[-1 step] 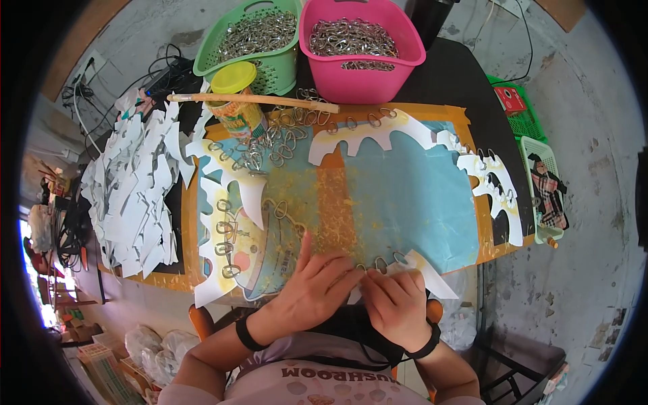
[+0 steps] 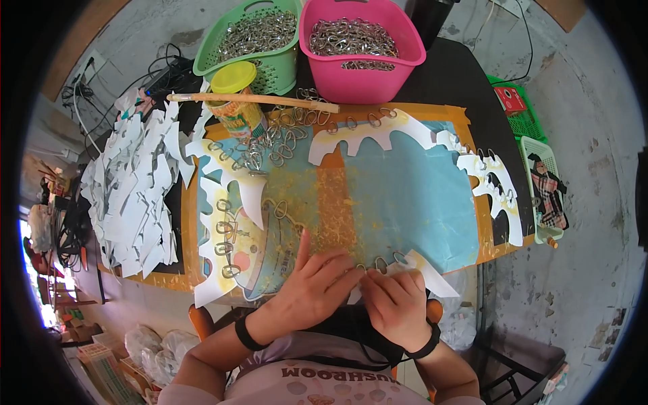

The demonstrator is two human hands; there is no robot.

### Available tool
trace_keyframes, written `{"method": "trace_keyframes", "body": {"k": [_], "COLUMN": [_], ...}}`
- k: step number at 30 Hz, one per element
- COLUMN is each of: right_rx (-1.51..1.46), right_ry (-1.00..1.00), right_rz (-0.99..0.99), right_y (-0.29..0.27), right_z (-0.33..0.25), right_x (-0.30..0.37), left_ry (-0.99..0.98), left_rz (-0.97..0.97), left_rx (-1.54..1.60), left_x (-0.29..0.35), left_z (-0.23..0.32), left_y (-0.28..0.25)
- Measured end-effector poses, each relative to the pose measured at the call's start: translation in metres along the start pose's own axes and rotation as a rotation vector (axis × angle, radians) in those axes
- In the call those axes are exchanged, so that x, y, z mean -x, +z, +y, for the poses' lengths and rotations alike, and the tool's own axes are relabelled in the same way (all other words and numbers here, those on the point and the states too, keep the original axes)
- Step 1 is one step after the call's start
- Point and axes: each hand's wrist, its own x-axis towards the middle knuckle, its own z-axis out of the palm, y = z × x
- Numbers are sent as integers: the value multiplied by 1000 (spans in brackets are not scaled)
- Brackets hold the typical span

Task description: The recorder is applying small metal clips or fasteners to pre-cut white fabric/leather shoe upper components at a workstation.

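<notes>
Close to the table's near edge, a white scalloped paper strip [image 2: 433, 273] is pinched between my two hands. My left hand [image 2: 314, 287] has its fingertips closed at the strip's left part, with the thumb raised. My right hand [image 2: 398, 307] bends its fingers over the strip's middle, covering much of it. Metal oval rings [image 2: 381, 264] stand out along the strip's upper edge, beside my fingertips. Beyond my left thumb lie a few loose rings [image 2: 279, 210]. A similar paper strip [image 2: 219, 270] with several rings lies to the left.
More ringed strips lie at the table's back [image 2: 378, 137] and right [image 2: 496, 191]. Cut white paper [image 2: 135, 196] is heaped at left. A brush [image 2: 263, 99] rests across a yellow-lidded jar [image 2: 239, 116], beside piled rings [image 2: 277, 143]. Green [image 2: 278, 79] and pink [image 2: 358, 84] baskets hold rings.
</notes>
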Motion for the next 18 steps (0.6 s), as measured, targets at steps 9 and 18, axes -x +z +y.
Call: {"method": "trace_keyframes", "body": {"k": [9,18], "right_rx": [5,11], "right_ry": [92,107], "right_rz": [118,95], "right_y": [16,15], "right_z": [-6,-6], "right_x": [1,4], "left_ry": [15,72], "left_rz": [-16,-8], "left_rx": [225,174], "left_x": [-1,-3], "left_z": [-13,-13], "left_y": [-4,2]}}
